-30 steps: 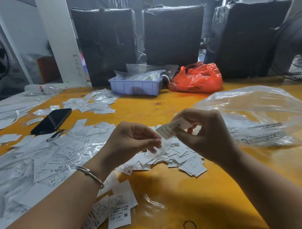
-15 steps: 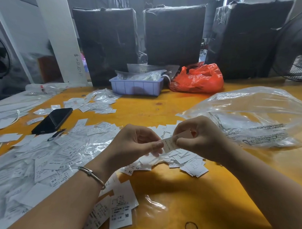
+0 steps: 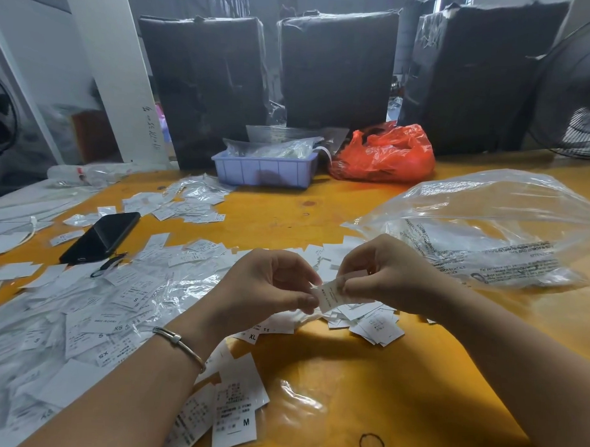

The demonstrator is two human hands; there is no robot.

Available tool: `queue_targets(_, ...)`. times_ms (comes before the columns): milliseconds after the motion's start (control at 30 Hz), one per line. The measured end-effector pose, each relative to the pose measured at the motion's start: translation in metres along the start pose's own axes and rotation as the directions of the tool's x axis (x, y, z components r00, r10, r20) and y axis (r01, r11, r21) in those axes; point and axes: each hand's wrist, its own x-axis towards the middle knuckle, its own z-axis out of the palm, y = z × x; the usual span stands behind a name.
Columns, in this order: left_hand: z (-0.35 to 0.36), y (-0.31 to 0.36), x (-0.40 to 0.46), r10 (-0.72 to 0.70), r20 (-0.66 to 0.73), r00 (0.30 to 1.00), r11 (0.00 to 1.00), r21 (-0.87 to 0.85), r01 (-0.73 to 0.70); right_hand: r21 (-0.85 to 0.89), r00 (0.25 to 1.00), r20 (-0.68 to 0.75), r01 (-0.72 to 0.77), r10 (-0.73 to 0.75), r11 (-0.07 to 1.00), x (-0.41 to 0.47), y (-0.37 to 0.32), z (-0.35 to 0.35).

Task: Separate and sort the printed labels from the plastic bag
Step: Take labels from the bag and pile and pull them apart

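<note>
Label (image 3: 328,296) pinched between both hands, above the pile of labels (image 3: 360,317) at table centre. Left hand (image 3: 264,289) nipping its left end between thumb and fingertip, right hand (image 3: 388,276) curled round the right end. Only the middle strip showing, both ends hidden under fingers; print too small to read. Long axis roughly left to right, right end tilted up and slightly far. Clear plastic bag (image 3: 487,230) lying to the right on the yellow table (image 3: 398,377), mouth toward the hands, contents blurred behind the film. Wide spread of sorted labels (image 3: 83,316) to the left, sizes S, XS, XL, M legible on a few. Black phone (image 3: 101,236) far left, lilac tray (image 3: 265,170) and red bag (image 3: 386,154) at the far edge.
</note>
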Motion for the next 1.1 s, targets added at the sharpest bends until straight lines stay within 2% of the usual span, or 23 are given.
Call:
queue_targets(133,0.0,-0.001,0.0,-0.009,-0.01,1.0,0.999,-0.037,0.009,0.03,0.997,0.064,-0.05,0.048,0.998,-0.001,0.001,0.001)
queue_targets(267,-0.001,0.0,0.0,-0.011,-0.003,1.0,1.0,-0.005,0.011,0.054,0.992,0.121,-0.052,0.046,0.997,-0.001,0.002,0.004)
queue_targets(533,0.0,0.002,0.0,-0.031,0.024,0.999,0.995,0.09,0.029,0.16,0.998,0.066,0.007,-0.017,0.987,0.001,0.004,0.009)
queue_targets(733,-0.001,0.002,0.0,-0.041,-0.017,0.999,0.99,0.135,0.043,0.077,0.994,0.111,0.007,-0.015,0.997,0.002,0.002,0.009)
queue_targets(933,0.0,0.001,0.0,-0.056,0.028,0.998,0.998,0.029,0.055,-0.031,0.981,0.19,-0.018,0.023,0.999,-0.002,0.0,0.01)
queue_targets(1100,0.0,-0.001,0.0,-0.082,0.081,0.993,0.994,0.08,0.076,0.045,0.983,0.178,-0.05,0.041,0.998,-0.001,0.001,0.01)
